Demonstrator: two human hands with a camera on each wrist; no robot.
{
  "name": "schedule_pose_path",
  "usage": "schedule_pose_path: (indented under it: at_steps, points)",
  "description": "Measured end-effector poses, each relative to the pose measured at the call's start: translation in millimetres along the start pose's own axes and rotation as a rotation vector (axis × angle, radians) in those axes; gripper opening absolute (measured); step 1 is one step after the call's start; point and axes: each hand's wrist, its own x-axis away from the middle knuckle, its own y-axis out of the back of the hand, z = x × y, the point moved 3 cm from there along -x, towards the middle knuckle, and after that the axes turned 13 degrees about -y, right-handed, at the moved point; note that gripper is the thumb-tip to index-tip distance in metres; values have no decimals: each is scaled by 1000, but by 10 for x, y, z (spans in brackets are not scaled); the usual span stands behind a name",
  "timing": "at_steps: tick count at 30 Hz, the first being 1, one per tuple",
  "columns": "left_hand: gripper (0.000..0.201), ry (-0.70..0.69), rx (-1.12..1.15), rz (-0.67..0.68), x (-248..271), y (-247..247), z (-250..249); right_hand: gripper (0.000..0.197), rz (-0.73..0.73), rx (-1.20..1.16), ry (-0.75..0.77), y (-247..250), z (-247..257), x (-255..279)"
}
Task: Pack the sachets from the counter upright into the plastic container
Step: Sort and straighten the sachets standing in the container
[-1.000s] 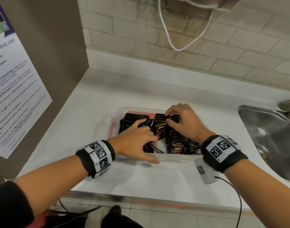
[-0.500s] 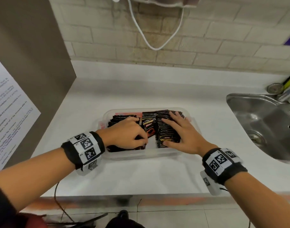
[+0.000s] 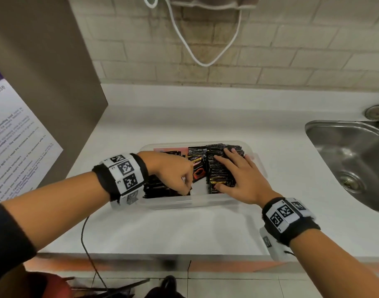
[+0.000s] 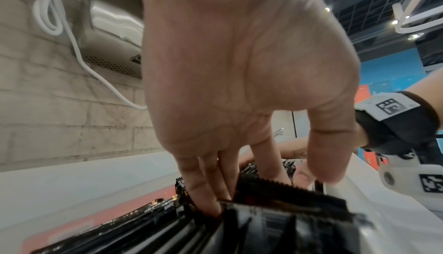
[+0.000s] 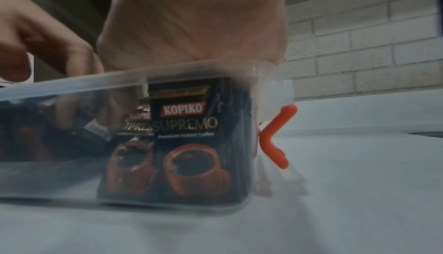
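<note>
1. Across the desk [image 3: 205, 233], no loose sachet in view, now as a second ago. Suggests the gathering part of the job is over and only tidying is left.
2. In the container [image 3: 201, 204], well apart from the sink [image 3: 356, 160], sachets [image 3: 197, 155] stand on edge in rows. Reads as nearly packed. A bare gap [image 3: 198, 188] shows near the front wall, between the left and right rows.
3. Right hand [image 3: 242, 181]: a second ago pinching sachet tops at the far end, now released and spread flat on the right row, fingers straight. Presses the tops level and steadies that row against the right wall. Through the clear wall in the right wrist view, the front sachet of the row stands upright, face to the wall.
4. Left hand [image 3: 171, 173]: a second ago reaching with fingers loosely extended, now curled down into the front of the left row. In the left wrist view, fingers [image 4: 206, 191] dip behind a small bundle of sachets and the thumb closes on the near side. Grasps that bundle.
5. Next, likely: stand the gripped bundle straight or slide it into the gap. Risk: neighbours tip into the gap once the right hand lifts.
</note>
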Motion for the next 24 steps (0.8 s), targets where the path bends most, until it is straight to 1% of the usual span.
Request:
schedule_pose_path:
  at_steps: [2, 3, 6, 8, 11, 13, 15, 16, 18, 21, 24]
  points:
    - [24, 37, 76, 19, -38, 58, -12, 82, 10, 33, -2, -7, 1, -4]
    - [25, 59, 87, 30, -44, 80, -15, 81, 15, 45, -4, -11, 1, -8]
    - [17, 86, 1, 85, -67, 107, -2, 81, 25, 56, -12, -9, 4, -12]
    - [18, 106, -52, 116, -75, 109, -10, 80, 26, 56, -16, -11, 4, -10]
    - [26, 130, -50, 163, -81, 143, -31, 81, 31, 54, -22, -10, 1, -19]
    - [36, 158, -36, 222, -45, 174, -29, 81, 38, 62, -25, -8, -2, -20]
    - [44, 166, -31, 241, -12, 192, -11, 81, 35, 68, -24, -15, -3, -21]
    - [44, 162, -32, 222, 0, 202, -8, 81, 33, 71, -25, -16, -2, -23]
    - [37, 134, -22, 157, 3, 219, 5, 81, 34, 70, -26, -16, -1, -23]
    - [25, 71, 0, 80, -3, 241, 4, 81, 35, 64, -24, -16, -5, -19]
    - [19, 12, -29, -16, 13, 272, 7, 82, 34, 63, -27, -22, -7, -21]
